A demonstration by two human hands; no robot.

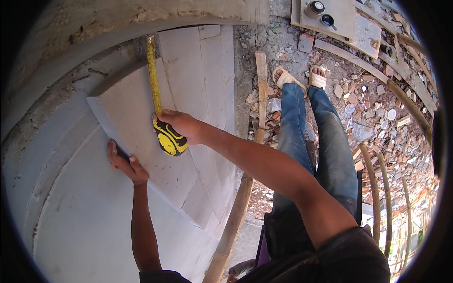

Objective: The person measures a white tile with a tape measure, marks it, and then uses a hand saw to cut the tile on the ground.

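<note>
Yellow-and-black, rounded tape measure is lying in the head view within the right hand, which is closing around the upper part of its case; its narrow yellow metal blade is running out of the case away from the person, its long axis leaning slightly left, its far end reaching the rough grey concrete beam at the top; the blade is passing over the pale grey, flat-faced block; the left hand is resting at that block's near left edge, below and left of the case and apart from it, thumb and fingers parted; a dark patch is showing between them, and whether they are gripping anything I cannot tell; the right hand is therefore being the nearer one, touching the case, with the blade pointing away from both hands.
</note>
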